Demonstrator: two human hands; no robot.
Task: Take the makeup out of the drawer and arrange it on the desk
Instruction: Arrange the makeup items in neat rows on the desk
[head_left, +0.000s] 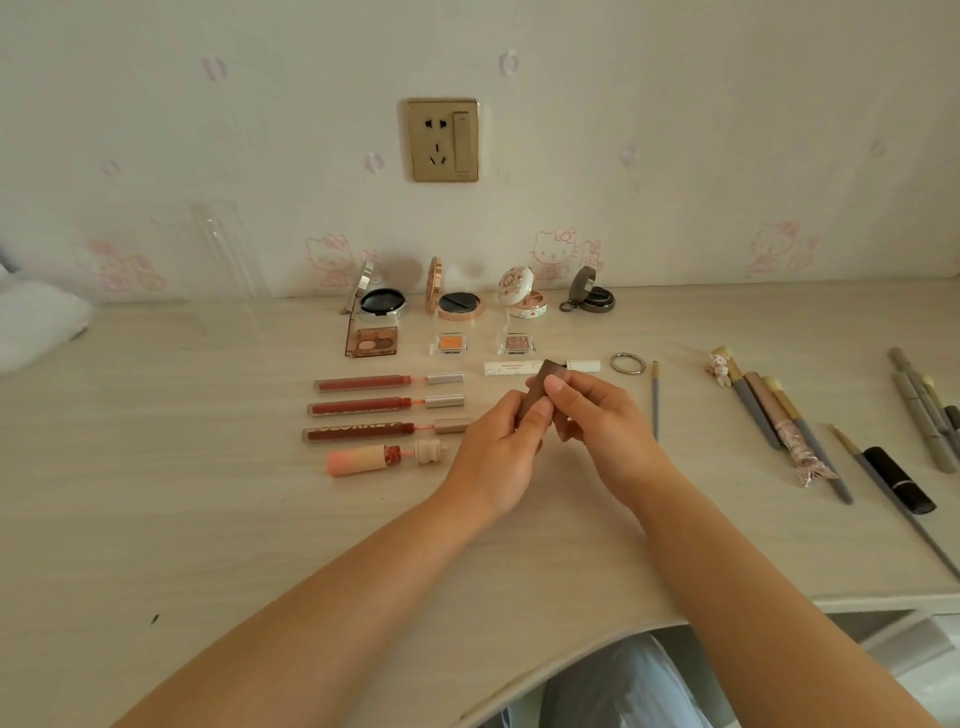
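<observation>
Both hands hold one brown lipstick tube (545, 382) above the middle of the pale wooden desk (156, 493). My left hand (504, 441) grips its lower part, while my right hand (592, 421) pinches the upper part with thumb and fingers. Left of the hands lie three opened red lip glosses (363, 408) and a pink one (363, 460), each with its cap and wand laid beside it. Open compacts (382, 301) stand in a row by the wall, with small eyeshadow pans (452, 343) in front of them.
A white tube (511, 368), a metal ring (627, 363) and a grey pencil (655, 400) lie just beyond and right of the hands. Several brushes (769, 410) and a black lipstick (901, 480) lie at the right. A clear acrylic stand (223, 260) is at the back left.
</observation>
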